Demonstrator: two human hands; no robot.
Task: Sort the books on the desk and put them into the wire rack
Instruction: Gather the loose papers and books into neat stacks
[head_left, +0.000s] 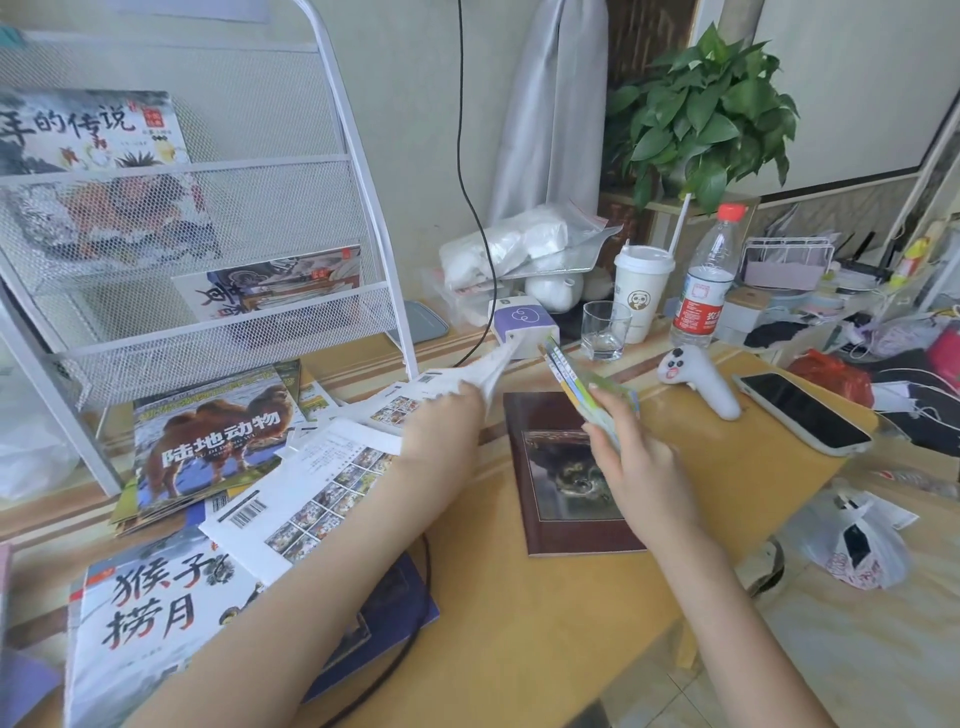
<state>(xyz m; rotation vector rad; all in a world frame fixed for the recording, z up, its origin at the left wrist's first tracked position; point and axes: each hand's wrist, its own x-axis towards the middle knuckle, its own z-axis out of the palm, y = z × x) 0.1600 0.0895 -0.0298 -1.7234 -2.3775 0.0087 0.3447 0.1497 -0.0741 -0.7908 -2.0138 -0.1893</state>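
My left hand (441, 415) grips a thin white booklet (493, 371) lifted off the desk, its pages fanning toward the back. My right hand (631, 462) holds a small stack of thin green and yellow books (582, 384) upright above a dark brown book (561, 483) lying flat. The white wire rack (291, 218) stands at the back left with picture books on two shelves. On the desk at the left lie a camel-cover book (208, 431), white booklets with a barcode (311, 493) and a large white picture book (156, 613).
A drinking glass (605, 330), lidded cup (641, 291), water bottle (706, 280), white controller (696, 376) and phone (802, 410) sit at the back right. A black cable (467, 182) hangs down the wall. A plant (701, 114) and plastic bags crowd the right side.
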